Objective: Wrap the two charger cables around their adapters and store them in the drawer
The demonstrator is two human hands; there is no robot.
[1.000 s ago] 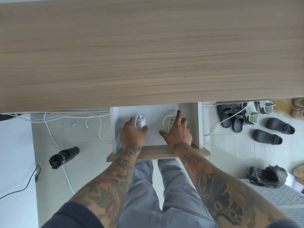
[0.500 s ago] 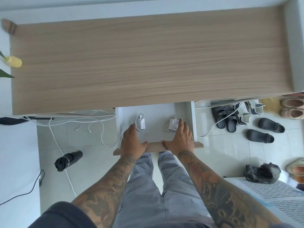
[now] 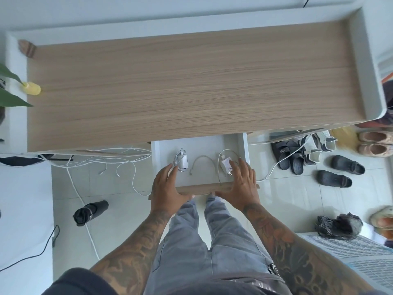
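A white drawer (image 3: 245,145) stands pulled out from under the wooden desk (image 3: 191,81). Inside on the left lies a white adapter (image 3: 183,162) with its cable coiled tight beside it. On the right lies a second white adapter (image 3: 226,165); its cable (image 3: 204,162) has sprung loose in two loops across the drawer floor. My left hand (image 3: 167,188) rests over the drawer's wooden front (image 3: 200,189), fingers reaching toward the left adapter. My right hand (image 3: 242,186) lies on the front too, fingers spread beside the right adapter. Neither hand holds anything.
White cables (image 3: 102,162) trail on the tiled floor left of the drawer, near a black bottle (image 3: 90,212). Several sandals and shoes (image 3: 314,156) lie to the right. A white grille-topped unit (image 3: 361,258) stands at my right, a yellow pot (image 3: 31,88) on the desk's left end.
Both hands drew back from the adapters to the drawer's front edge. The right adapter's cable has unwound into loose loops. The view pulled back, showing more of the desk.
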